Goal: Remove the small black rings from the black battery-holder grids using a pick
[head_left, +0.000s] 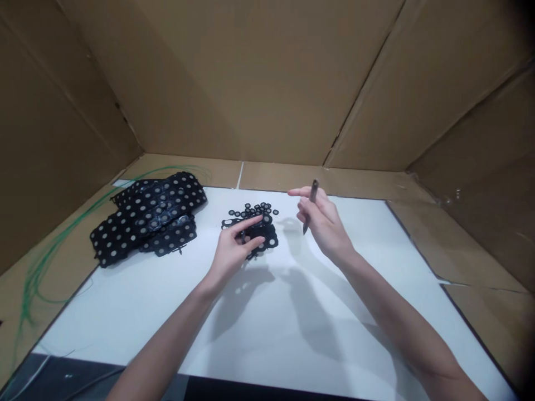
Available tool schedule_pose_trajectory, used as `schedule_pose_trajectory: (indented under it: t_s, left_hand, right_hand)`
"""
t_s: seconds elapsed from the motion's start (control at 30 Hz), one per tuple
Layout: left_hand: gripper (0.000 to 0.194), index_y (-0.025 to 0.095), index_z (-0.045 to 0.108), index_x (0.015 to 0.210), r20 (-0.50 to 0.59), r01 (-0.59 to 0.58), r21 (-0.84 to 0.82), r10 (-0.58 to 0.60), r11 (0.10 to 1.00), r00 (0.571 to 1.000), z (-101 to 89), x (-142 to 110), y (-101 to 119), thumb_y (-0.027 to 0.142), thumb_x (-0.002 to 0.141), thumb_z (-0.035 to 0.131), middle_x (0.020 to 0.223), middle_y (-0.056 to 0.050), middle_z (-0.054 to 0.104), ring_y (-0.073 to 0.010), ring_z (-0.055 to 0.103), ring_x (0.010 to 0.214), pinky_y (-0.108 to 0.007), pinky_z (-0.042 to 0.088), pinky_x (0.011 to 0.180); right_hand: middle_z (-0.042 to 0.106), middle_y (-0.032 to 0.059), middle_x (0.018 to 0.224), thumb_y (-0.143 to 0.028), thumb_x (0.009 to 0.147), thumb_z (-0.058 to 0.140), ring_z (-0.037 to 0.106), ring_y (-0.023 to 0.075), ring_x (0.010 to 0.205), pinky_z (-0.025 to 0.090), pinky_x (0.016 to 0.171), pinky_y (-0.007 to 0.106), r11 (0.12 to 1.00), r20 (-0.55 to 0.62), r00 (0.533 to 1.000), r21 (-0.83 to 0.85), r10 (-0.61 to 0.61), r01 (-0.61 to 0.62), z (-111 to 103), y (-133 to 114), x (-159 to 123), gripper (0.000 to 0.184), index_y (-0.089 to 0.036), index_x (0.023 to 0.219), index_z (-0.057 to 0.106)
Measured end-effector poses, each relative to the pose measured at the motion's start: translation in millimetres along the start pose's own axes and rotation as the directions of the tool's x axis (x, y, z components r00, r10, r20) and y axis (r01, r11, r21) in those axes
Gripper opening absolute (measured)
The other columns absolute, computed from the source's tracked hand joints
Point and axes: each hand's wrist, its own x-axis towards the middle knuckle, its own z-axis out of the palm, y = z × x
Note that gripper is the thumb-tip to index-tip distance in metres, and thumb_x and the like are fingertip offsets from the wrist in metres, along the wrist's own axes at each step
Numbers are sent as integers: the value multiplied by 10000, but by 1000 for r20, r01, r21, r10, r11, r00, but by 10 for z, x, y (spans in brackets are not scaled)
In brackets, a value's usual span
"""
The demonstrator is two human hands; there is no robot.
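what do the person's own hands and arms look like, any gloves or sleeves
The left hand and the right hand are both bare, without gloves. The left forearm and right forearm show no sleeve, watch or bracelet as far as the picture reaches. No ring can be made out, though some fingers are partly hidden.

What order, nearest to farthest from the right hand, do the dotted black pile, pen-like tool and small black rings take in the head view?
1. Pen-like tool: held in the right hand.
2. Small black rings: left of that hand.
3. Dotted black pile: farthest left.
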Motion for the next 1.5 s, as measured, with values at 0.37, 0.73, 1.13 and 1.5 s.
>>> schedule_pose_trajectory:
  t_s: [0.37, 0.73, 1.13, 1.5]
  left_hand:
    - [496, 180, 620, 1089, 92, 43, -45, -38, 998, 995, 21, 11, 17, 183, 598, 687, 822, -30, 689, -134, 568, 569, -288, 487, 585]
    - [473, 182, 612, 1096, 117, 2, -3, -2, 1000, 993, 6, 11, 27, 172, 625, 656, 1030, -50, 666, -193, 615, 835, -301, 481, 754]
    - [291, 161, 655, 849, -55, -127, 31, 128, 991, 990, 23, 18, -58, 255, 581, 720, 890, -47, 685, -195, 617, 834, -292, 475, 765]
    - [391, 185, 642, 992, -49, -187, 3, 187, 982, 981, 41, -7, -97, 286, 620, 704, 974, -53, 674, -196, 611, 891, -287, 472, 788]
  right_hand:
    - [591, 35, 751, -417, 855, 434, 515, 93, 565, 450, 518, 245, 971, 335, 921, 196, -200, 140, 24, -35, -10, 328, -169, 841, 648]
    - [566, 21, 660, -332, 844, 466, 512, 87, 515, 439, 494, 239, 982, 295, 937, 83, -188, 171, -25, 26, 53, 292, -142, 685, 619]
    - [577, 22, 690, -295, 847, 473, 522, 78, 514, 455, 500, 230, 975, 343, 916, 146, -209, 168, 40, 26, 10, 262, -137, 705, 625]
    - [586, 29, 687, -257, 852, 468, 524, 71, 513, 464, 494, 217, 958, 297, 911, 122, -285, 260, 71, 14, -14, 258, -127, 692, 623]
